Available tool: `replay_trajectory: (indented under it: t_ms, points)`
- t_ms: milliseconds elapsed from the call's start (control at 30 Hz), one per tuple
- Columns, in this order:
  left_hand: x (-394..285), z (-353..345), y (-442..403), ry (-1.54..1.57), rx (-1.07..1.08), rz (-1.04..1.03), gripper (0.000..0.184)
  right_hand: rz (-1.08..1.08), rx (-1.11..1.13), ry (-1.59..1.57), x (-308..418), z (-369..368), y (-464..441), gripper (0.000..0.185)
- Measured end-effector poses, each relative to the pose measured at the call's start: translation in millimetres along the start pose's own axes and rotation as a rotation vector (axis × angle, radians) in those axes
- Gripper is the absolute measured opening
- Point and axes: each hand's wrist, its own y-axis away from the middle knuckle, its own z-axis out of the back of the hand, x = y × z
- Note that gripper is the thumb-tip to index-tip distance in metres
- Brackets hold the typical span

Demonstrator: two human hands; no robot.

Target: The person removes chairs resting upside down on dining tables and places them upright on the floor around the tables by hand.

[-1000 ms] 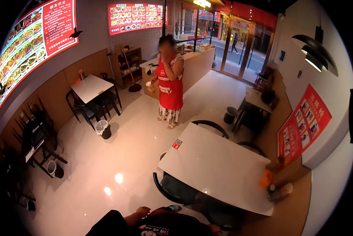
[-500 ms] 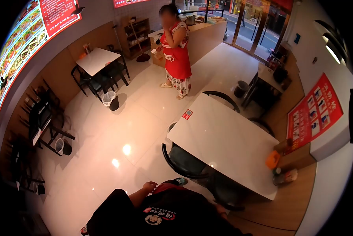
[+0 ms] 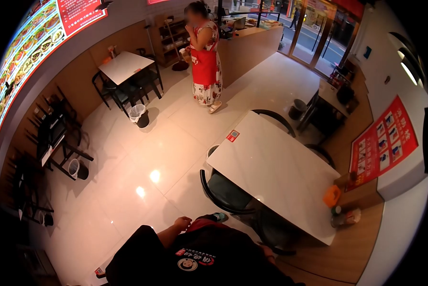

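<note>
The co-worker (image 3: pixel 204 66) in the red apron has turned side-on and stepped leftward since the earlier frame. Near us stands the white tabletop (image 3: pixel 276 176), with a dark chair (image 3: pixel 227 191) and a second chair (image 3: pixel 273 233) at its near edge. Both hands are off it; I see no handling under way or finished there. The left hand (image 3: pixel 182 223) hangs half-curled by the body, its grip unclear. The right hand (image 3: pixel 267 250), shadowed beside the second chair, I can't read. Smaller still, a red card (image 3: pixel 232 136) lies at the tabletop's far corner.
</note>
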Motion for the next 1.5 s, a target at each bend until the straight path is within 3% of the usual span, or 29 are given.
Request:
replay_trajectory:
  t_ms: [100,167,400,467,567,600,633,700,800,900,1000,1100,1200,1267,1400,1433,1500]
  points:
    - [7,0,0,0.007,-0.004,0.001,0.026,0.013,0.04,0.019,-2,1,1,0.031]
    - [11,0,3,0.003,-0.005,-0.008,0.026,0.086,0.015,0.359,-4,0,2,0.03]
    - [13,-3,21,-0.005,0.0,0.018,0.026,0.205,0.051,0.31,-37,2,-11,0.03]
    - [13,-4,30,-0.015,0.0,0.038,0.027,0.212,0.042,0.64,-28,5,-7,0.025]
    - [21,-8,32,-0.011,0.005,0.051,0.028,0.341,0.065,0.719,-27,16,3,0.022]
    - [26,-10,32,-0.007,0.012,0.051,0.029,0.337,0.066,0.716,-29,18,6,0.022]
    - [31,-11,32,-0.002,0.019,0.052,0.029,0.272,0.055,0.419,-36,19,6,0.02]
    - [42,-15,32,-0.002,0.008,0.053,0.027,0.199,0.044,0.12,-50,19,3,0.018]
    - [52,-18,41,0.008,-0.001,0.071,0.025,0.153,0.037,0.031,-49,19,10,0.017]
    - [64,-19,51,0.008,0.001,0.086,0.025,-0.068,0.064,-0.211,-39,19,19,0.016]
    - [69,-21,75,-0.035,-0.032,0.079,0.025,0.256,0.205,-0.074,-78,10,-4,0.018]
    - [73,-20,93,-0.131,-0.094,0.067,0.024,-0.001,0.163,-0.29,-67,-4,1,0.017]
    - [78,-16,104,-0.178,-0.143,0.066,0.024,-0.019,0.177,-0.249,-63,-12,1,0.02]
    - [79,-13,108,-0.167,-0.161,0.069,0.024,-0.208,0.216,-0.402,-44,-16,3,0.016]
    - [77,-6,95,-0.11,-0.132,0.097,0.024,-0.192,0.154,-0.34,-6,-18,16,0.01]
    - [76,-5,90,-0.069,-0.113,0.096,0.024,0.01,0.243,-0.101,-6,-13,11,0.013]
    - [69,0,78,-0.092,-0.097,0.079,0.024,0.208,0.311,0.148,-4,-15,6,0.018]
